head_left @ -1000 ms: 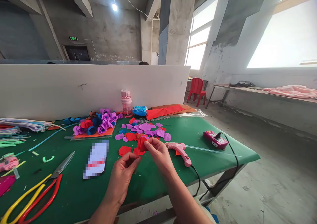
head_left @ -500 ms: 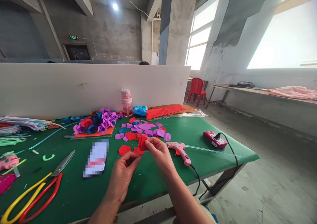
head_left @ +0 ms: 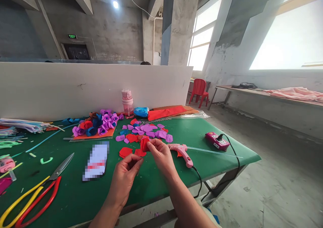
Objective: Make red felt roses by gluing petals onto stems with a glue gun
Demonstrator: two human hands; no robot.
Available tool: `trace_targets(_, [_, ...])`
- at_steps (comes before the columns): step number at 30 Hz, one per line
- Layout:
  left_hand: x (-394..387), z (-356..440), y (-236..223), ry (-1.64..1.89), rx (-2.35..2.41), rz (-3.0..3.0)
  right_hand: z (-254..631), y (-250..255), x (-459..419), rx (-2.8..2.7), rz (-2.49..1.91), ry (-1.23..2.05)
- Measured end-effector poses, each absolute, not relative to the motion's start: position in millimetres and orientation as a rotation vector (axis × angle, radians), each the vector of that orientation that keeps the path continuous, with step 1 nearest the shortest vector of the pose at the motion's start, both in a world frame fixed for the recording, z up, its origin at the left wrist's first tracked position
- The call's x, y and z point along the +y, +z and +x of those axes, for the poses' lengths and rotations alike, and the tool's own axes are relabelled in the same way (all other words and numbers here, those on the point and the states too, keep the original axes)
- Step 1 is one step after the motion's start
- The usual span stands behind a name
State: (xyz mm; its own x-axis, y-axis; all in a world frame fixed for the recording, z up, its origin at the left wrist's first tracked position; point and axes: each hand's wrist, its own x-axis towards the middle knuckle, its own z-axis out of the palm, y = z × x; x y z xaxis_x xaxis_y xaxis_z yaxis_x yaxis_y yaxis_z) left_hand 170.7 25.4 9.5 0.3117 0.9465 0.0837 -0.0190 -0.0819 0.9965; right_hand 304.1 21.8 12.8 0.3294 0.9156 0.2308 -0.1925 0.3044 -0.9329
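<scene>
Between the thumb and fingers of my right hand (head_left: 161,155) is a small curled red paper petal piece (head_left: 144,144), held up above the table. My left hand (head_left: 127,172) is beside it, lower and to the left, with thumb and fingertips pinched together; whatever lies between them is too small to make out. Flat red petals (head_left: 125,152) lie on the green table just beyond the left hand. Purple petals (head_left: 151,130) are scattered behind both hands. A pink glue gun (head_left: 185,155) rests on its side to the right of my right hand.
Scissors (head_left: 57,176) with red and yellow handles lie at the left, beside a phone (head_left: 96,160). Finished paper flowers (head_left: 107,120) are heaped behind. A pink bottle (head_left: 127,103) stands by the white partition (head_left: 101,86). A power strip (head_left: 217,141) with a black cord sits right.
The view has shifted slightly, moving the table items a little to the left. The red piece in my right hand has turned slightly; both hands keep nearly the same pose.
</scene>
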Motion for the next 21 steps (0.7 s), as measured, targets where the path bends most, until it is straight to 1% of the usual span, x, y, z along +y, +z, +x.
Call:
trace_targets(9, [26.2, 170.1, 11.6, 1.010, 0.967, 1.376, 301.0, 21.6, 15.0, -0.920, -0.883, 0.996])
trace_targets(21, [26.7, 172.0, 11.2, 1.054, 0.985, 1.369, 299.7, 20.9, 12.4, -0.902, -0.845, 1.090])
